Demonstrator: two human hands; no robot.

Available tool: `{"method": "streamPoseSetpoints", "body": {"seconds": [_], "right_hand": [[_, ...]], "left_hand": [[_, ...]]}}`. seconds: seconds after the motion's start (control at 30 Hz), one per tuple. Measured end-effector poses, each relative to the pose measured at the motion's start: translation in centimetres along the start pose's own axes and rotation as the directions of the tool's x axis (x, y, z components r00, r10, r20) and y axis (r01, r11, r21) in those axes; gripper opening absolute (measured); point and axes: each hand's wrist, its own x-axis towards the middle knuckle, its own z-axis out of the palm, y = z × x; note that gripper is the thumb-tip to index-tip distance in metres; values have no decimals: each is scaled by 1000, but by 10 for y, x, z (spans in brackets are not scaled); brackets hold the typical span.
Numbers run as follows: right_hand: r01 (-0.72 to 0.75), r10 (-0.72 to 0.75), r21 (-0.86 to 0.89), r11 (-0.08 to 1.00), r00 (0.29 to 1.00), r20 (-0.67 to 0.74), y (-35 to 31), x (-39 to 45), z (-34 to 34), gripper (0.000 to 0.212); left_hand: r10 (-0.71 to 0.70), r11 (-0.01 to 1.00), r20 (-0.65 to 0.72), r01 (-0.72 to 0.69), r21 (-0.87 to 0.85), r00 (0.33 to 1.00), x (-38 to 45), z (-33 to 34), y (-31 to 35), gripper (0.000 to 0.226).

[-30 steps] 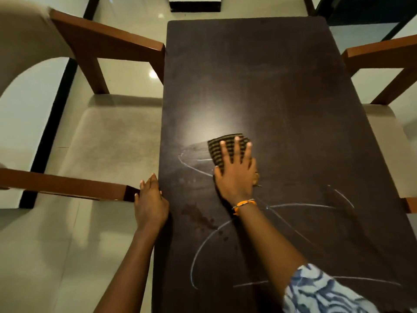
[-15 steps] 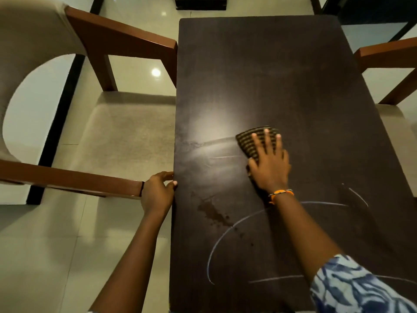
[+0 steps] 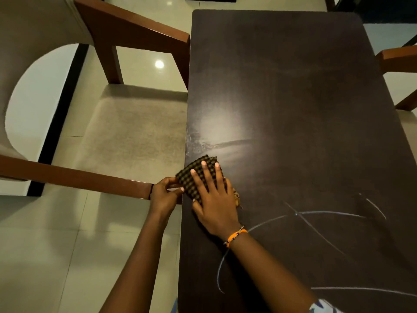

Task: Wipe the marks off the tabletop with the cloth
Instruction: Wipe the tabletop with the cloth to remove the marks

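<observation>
The right hand (image 3: 215, 204) lies flat with fingers spread on the folded brown-and-black checked cloth (image 3: 198, 177), pressing it onto the dark brown rectangular wooden tabletop (image 3: 293, 98) at its left edge; the cloth's corner overhangs that edge, where the left hand (image 3: 163, 193) curls its fingers (image 3: 173, 180) against it, though I cannot tell whether they pinch the cloth or only the table edge.

By my reading the job is partly done: beyond the right fingertips the surface shows only a smeared damp streak (image 3: 225, 144) and glare, with no clear lines; behind the wrist and to its right, several thin white chalk-like lines (image 3: 327, 213) remain, at least 4 strokes.

The surface under the palm and cloth is hidden; the nearest lines run out of the frame's bottom; the far tabletop is too dim to judge for faint marks.
</observation>
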Motion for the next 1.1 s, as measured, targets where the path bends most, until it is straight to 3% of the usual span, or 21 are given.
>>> {"method": "streamPoseSetpoints", "body": {"seconds": [0.1,0.37,0.5,0.63,0.77,0.9,1.1], "right_hand": [[64,-64,-6,998,998,21,19,44,-7,69],[12,3,-136,991,994,110,47,195,-40,63],[85,-65,-169,982,991,119,41,167,-36,63],[177,-170,-43,983,977,126,20,71,-22,70],[269,-264,-36,963,960,96,13,8,-8,71],[289,-286,-42,956,956,72,13,32,-9,70],[127,-124,-35,991,990,70,20,103,-23,73]], "left_hand": [[-18,998,28,19,-52,999,2,0,-2,22],[-4,1000,46,5,-20,999,1,-2,-6,13],[-14,1000,29,15,-14,999,0,-2,-7,8],[-10,1000,-36,11,23,999,-5,0,-8,8],[-42,997,-2,42,62,999,-23,0,-17,26],[-22,994,-29,25,107,999,-27,-2,-17,26],[-15,998,-137,23,54,990,-25,9,-11,12]]}}
